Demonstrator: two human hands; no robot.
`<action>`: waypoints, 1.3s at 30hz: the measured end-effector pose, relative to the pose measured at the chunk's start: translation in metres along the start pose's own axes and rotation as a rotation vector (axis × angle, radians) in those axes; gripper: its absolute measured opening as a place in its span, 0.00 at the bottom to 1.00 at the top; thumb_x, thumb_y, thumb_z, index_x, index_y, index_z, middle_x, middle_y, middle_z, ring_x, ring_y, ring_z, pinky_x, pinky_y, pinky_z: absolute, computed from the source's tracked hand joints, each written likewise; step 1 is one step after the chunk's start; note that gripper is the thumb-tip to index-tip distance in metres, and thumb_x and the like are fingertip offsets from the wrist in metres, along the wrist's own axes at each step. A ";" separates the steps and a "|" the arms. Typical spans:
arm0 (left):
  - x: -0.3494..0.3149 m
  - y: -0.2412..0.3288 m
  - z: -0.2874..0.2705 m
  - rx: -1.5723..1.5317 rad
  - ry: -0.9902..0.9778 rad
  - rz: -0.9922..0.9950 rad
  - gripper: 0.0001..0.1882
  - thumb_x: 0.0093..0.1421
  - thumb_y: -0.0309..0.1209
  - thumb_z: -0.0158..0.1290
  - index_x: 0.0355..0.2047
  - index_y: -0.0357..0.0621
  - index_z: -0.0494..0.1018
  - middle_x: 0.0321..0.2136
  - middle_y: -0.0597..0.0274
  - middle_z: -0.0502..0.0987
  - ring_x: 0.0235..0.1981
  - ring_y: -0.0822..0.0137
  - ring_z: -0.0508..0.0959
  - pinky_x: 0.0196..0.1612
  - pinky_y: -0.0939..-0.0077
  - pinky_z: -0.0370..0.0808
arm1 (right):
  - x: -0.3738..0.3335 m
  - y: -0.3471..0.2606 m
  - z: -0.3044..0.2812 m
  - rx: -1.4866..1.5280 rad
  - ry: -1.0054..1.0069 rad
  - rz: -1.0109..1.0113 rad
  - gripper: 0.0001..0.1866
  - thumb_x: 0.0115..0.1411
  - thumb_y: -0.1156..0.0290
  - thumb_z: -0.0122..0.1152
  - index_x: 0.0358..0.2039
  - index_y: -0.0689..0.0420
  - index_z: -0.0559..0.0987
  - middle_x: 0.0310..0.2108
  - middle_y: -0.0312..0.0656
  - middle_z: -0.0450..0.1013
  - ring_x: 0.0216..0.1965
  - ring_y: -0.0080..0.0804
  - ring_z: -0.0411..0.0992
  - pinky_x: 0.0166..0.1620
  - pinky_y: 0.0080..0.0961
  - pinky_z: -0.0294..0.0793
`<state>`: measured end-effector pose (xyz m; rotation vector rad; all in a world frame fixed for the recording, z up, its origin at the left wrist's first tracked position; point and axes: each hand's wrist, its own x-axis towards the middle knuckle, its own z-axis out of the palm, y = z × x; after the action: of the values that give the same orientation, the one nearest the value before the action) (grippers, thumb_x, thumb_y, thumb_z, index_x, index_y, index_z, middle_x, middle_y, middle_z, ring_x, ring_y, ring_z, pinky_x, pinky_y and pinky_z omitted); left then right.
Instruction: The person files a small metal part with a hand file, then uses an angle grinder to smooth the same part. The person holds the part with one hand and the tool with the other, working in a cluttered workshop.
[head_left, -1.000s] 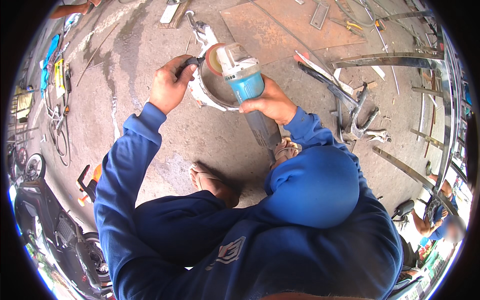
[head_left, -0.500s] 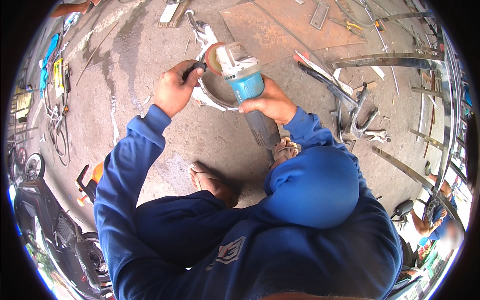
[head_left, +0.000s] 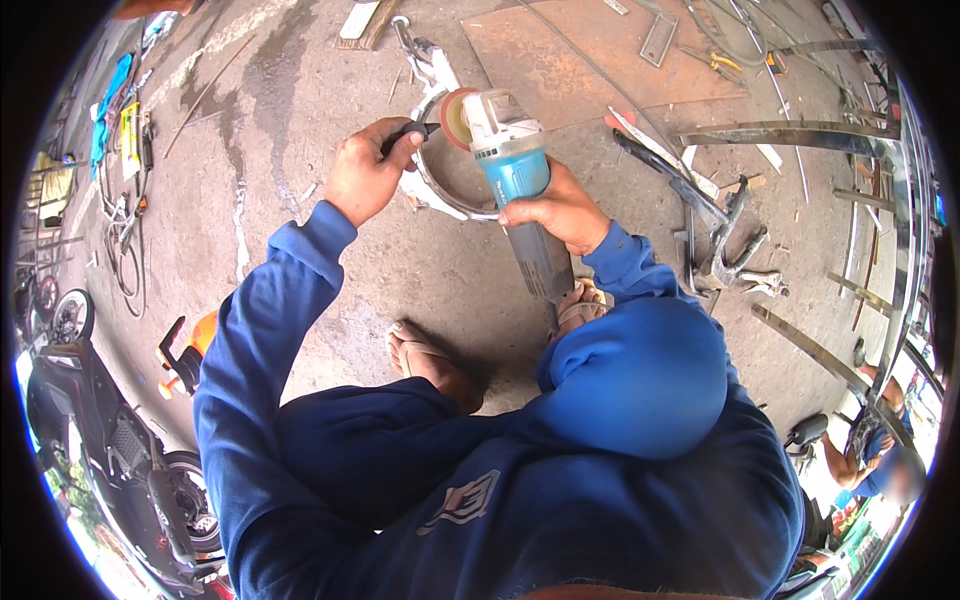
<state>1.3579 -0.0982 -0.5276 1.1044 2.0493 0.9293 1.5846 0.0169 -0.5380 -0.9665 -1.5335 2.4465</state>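
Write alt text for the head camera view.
A person in a blue long-sleeved top crouches on a concrete floor, right hand gripping a teal and grey angle grinder while the left hand holds its black side handle. The disc sits over a curved shiny metal piece; metal strips lie nearby.

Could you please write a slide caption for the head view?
Right hand grips a teal angle grinder; left hand holds its black side handle.

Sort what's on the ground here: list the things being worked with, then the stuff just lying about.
In use:
left hand on the grinder's side handle
right hand around the grinder
metal ring under the grinder

Lying about:
clamp
metal strips
rusty plate
cables
motorbike
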 end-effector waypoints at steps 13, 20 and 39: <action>0.003 0.006 0.002 -0.041 -0.028 -0.116 0.16 0.64 0.38 0.53 0.41 0.34 0.78 0.22 0.58 0.80 0.25 0.71 0.80 0.32 0.74 0.75 | 0.002 0.004 -0.004 -0.025 0.001 -0.012 0.35 0.39 0.77 0.70 0.52 0.63 0.70 0.44 0.42 0.74 0.45 0.32 0.72 0.48 0.28 0.72; 0.001 0.016 -0.002 -0.036 -0.038 -0.194 0.17 0.64 0.38 0.52 0.41 0.34 0.78 0.23 0.59 0.81 0.26 0.71 0.80 0.33 0.76 0.74 | 0.002 0.002 -0.003 -0.016 0.016 -0.006 0.35 0.39 0.77 0.69 0.51 0.65 0.70 0.41 0.43 0.74 0.45 0.32 0.72 0.47 0.28 0.72; 0.002 0.016 -0.002 -0.220 -0.068 -0.311 0.17 0.64 0.38 0.52 0.40 0.33 0.78 0.28 0.60 0.80 0.26 0.72 0.80 0.32 0.78 0.72 | 0.000 0.001 -0.002 -0.034 0.015 -0.017 0.35 0.39 0.78 0.68 0.52 0.66 0.69 0.42 0.45 0.73 0.43 0.33 0.73 0.46 0.28 0.74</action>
<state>1.3622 -0.0908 -0.5141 0.6692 1.9378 0.9178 1.5861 0.0177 -0.5395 -0.9713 -1.5767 2.4043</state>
